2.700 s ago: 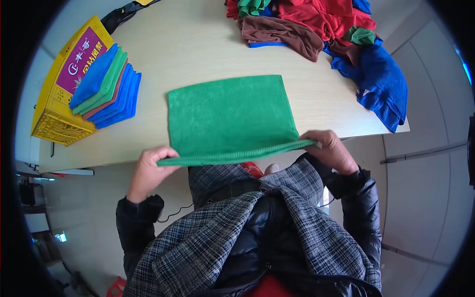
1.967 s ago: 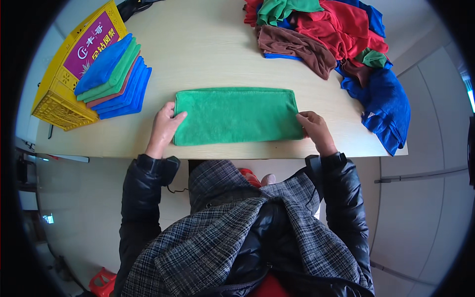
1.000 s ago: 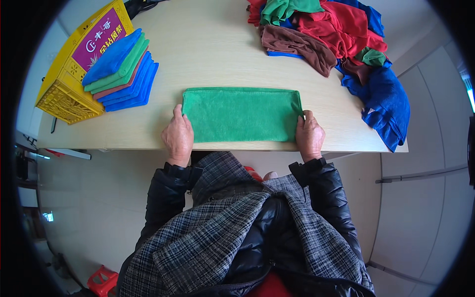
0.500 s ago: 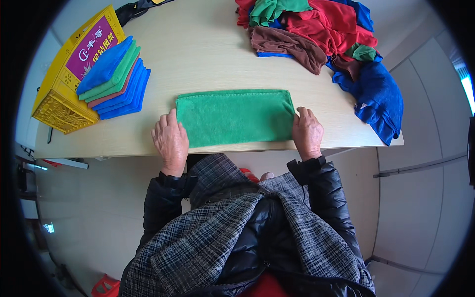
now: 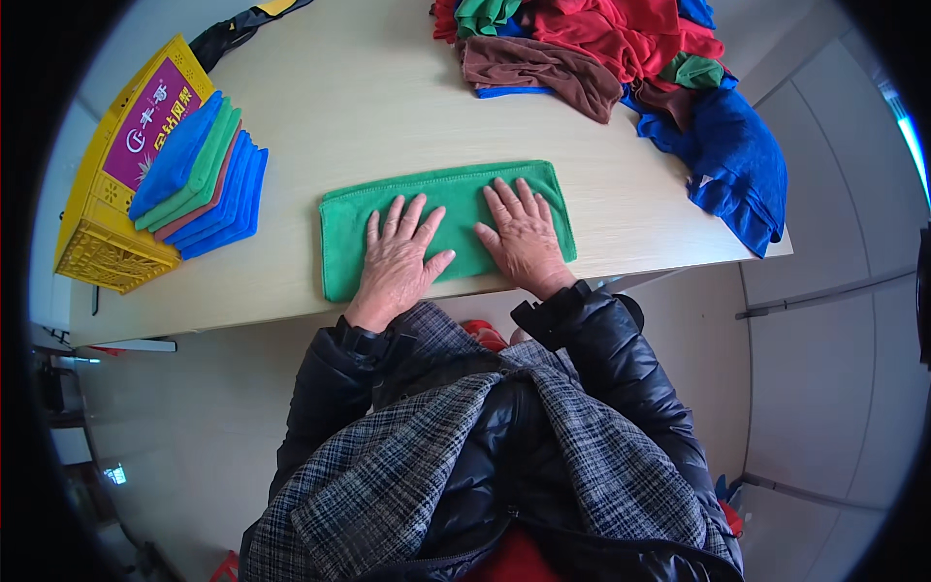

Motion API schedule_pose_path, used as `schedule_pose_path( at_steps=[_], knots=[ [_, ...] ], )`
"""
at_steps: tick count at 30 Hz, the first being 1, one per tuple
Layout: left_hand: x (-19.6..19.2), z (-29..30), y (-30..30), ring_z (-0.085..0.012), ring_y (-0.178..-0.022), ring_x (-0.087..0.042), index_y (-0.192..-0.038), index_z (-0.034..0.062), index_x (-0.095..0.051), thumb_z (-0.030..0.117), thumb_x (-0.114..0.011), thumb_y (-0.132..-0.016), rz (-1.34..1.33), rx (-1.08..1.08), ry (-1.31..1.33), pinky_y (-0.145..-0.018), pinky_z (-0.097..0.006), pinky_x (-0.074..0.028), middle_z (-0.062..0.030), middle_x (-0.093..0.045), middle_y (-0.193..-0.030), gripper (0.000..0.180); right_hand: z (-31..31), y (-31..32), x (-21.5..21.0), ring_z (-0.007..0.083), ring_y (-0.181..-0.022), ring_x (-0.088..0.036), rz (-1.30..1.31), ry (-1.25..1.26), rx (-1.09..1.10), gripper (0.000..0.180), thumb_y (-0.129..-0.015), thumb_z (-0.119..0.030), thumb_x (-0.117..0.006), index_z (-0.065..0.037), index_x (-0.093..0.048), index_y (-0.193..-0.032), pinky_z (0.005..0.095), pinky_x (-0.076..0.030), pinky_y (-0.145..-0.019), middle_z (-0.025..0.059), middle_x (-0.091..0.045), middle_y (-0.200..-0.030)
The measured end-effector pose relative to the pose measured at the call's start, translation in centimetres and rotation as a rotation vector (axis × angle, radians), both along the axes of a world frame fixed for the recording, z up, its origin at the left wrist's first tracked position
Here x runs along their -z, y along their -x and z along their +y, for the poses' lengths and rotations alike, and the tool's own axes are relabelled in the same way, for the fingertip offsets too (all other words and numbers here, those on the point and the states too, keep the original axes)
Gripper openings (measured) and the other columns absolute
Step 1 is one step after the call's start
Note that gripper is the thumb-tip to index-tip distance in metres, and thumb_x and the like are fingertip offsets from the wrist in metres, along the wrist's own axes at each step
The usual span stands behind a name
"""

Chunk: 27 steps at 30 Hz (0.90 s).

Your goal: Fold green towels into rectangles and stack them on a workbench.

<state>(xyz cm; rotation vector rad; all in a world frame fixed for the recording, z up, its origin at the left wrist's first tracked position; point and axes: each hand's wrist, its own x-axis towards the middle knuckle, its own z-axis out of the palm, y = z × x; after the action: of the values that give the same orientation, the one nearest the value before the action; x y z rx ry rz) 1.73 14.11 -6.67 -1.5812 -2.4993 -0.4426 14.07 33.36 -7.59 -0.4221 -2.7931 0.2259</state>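
A green towel [image 5: 461, 209], folded into a long rectangle, lies flat at the table's near edge. Both hands rest on it with palms down. My left hand [image 5: 398, 252] lies on its left half, fingers spread. On the right half, my right hand [image 5: 524, 233] is also flat with its fingers apart. Neither one grips the cloth. To the left, a stack of folded blue, green and brown towels [image 5: 199, 189] stands against a yellow crate.
The yellow plastic crate [image 5: 102, 233] with a purple panel stands at the table's left end. A loose heap of red, brown, green and blue cloths [image 5: 601, 48] covers the far right, and a blue cloth [image 5: 737, 165] reaches the right corner. A black-and-yellow item [image 5: 233, 34] lies at the far left.
Both hands have moved inward from the towel's side edges onto its top, and the fingers have spread out. The whole table scene has shifted slightly left in view.
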Motion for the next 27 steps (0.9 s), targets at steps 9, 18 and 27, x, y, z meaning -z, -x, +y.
schedule_pose_path(
  at_steps=[9, 18, 27],
  knots=[
    [1.4, -3.0, 2.9, -0.0374, -0.149, -0.027, -0.153, 0.0151, -0.043, 0.054, -0.051, -0.100, 0.057, -0.199, 0.029, -0.120, -0.061, -0.018, -0.0145, -0.034, -0.161, 0.066, 3.2, -0.9, 0.3, 0.0393, -0.149, -0.029, 0.004, 0.012, 0.108, 0.067, -0.103, -0.051, -0.046, -0.007, -0.040, -0.153, 0.0516, -0.022, -0.121, 0.0164, -0.036, -0.160],
    [1.2, -5.1, 4.6, -0.0351, -0.151, -0.024, -0.156, 0.0185, -0.038, 0.054, -0.044, -0.103, -0.013, -0.371, 0.074, -0.122, -0.057, -0.015, -0.0124, -0.030, -0.164, 0.065, 4.4, -1.6, 0.2, 0.0399, -0.149, -0.029, -0.006, 0.017, 0.195, 0.069, -0.102, -0.051, -0.047, -0.006, -0.040, -0.153, 0.0525, -0.023, -0.121, 0.0188, -0.034, -0.161],
    [-1.6, -0.7, -1.4, -0.0336, -0.149, -0.030, -0.149, 0.0049, -0.045, 0.041, -0.055, -0.101, 0.040, -0.126, -0.037, -0.122, -0.056, -0.017, -0.0164, -0.041, -0.156, 0.062, -0.9, -0.4, -2.1, 0.0392, -0.148, -0.032, 0.028, -0.031, 0.097, 0.061, -0.100, -0.037, -0.053, -0.003, -0.043, -0.150, 0.0542, -0.026, -0.120, 0.0188, -0.039, -0.157]
  ],
)
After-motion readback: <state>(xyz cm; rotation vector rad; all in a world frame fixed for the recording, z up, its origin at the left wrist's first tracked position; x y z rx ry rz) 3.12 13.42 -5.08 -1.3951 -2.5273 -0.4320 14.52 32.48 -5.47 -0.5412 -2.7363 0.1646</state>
